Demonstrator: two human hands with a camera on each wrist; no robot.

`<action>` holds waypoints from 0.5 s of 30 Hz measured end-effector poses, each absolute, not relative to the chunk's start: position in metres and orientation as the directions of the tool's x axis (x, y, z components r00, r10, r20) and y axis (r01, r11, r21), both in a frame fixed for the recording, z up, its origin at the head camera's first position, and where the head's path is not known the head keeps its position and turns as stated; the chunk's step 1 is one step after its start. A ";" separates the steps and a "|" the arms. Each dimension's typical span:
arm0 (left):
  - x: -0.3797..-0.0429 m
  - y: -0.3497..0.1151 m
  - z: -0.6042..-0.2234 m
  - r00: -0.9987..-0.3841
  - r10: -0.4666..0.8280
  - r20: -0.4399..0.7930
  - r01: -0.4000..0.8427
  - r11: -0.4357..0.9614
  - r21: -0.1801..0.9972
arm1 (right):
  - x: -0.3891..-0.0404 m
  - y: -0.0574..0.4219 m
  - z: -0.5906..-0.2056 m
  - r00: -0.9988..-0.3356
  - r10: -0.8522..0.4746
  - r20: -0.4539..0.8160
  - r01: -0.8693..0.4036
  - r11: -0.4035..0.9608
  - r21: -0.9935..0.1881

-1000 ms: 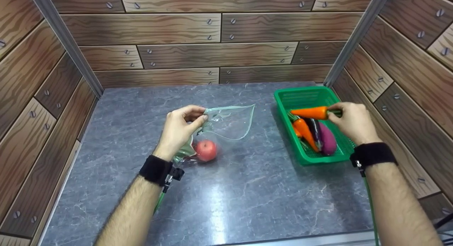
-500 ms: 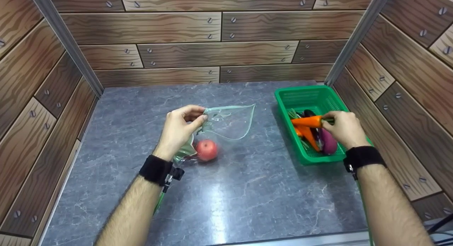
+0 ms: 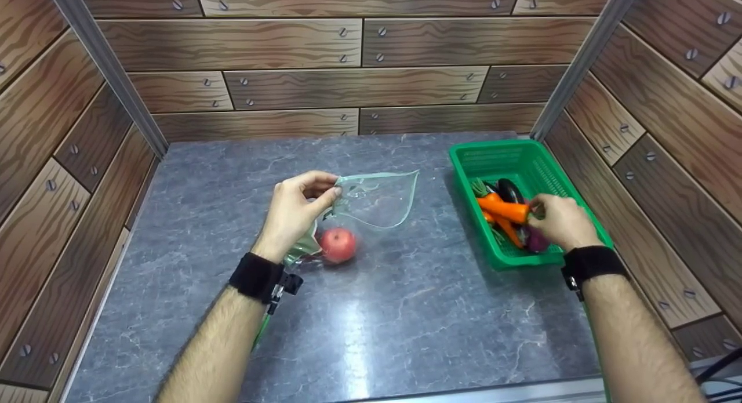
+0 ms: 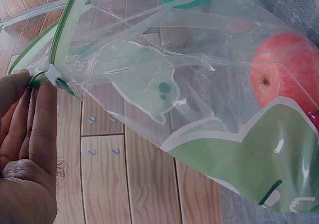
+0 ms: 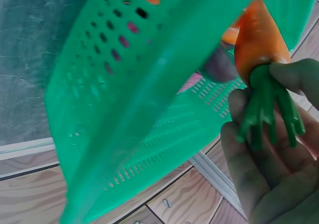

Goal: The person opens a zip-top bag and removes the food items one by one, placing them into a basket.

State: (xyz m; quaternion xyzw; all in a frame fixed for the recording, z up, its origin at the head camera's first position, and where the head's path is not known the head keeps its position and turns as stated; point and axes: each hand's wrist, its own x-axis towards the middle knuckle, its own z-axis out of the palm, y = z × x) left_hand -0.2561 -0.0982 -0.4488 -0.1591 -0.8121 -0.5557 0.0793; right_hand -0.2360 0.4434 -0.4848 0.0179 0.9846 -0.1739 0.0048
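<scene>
My left hand (image 3: 298,209) pinches the edge of a clear zip bag (image 3: 377,200) at its slider, and the bag's mouth gapes toward the right. In the left wrist view the bag (image 4: 209,84) carries a green printed pattern, and a red apple (image 4: 284,72) lies inside at its bottom. My right hand (image 3: 562,220) holds an orange carrot (image 3: 510,211) by its green top, low in the green basket (image 3: 493,258). Thumb and fingers close around the stem in the right wrist view, where the carrot (image 5: 259,40) points away from the palm.
Under the held carrot lie more carrots (image 3: 510,235), a dark eggplant (image 3: 510,189) and a purple vegetable (image 3: 536,242) in the basket. The grey marbled table (image 3: 406,310) is bounded by wood-patterned walls (image 3: 359,43) at the back and both sides.
My right hand has lowered the carrot deeper into the basket, moving slightly left and toward me. My left hand and the bag have stayed in place.
</scene>
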 end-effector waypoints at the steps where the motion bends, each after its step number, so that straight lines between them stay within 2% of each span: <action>1: -0.256 -0.098 -0.449 -0.937 0.171 0.306 0.347 0.330 0.878 | -0.236 0.445 -0.486 -0.999 0.031 -0.032 0.040 0.939 -0.341; 9: -0.256 -0.099 -0.450 -0.937 0.174 0.303 0.345 0.318 0.883 | -0.235 0.449 -0.497 -0.992 -0.016 -0.126 0.027 0.945 -0.327; 15: -0.256 -0.101 -0.450 -0.933 0.171 0.316 0.357 0.341 0.869 | -0.238 0.442 -0.494 -0.989 -0.052 -0.135 -0.008 0.951 -0.308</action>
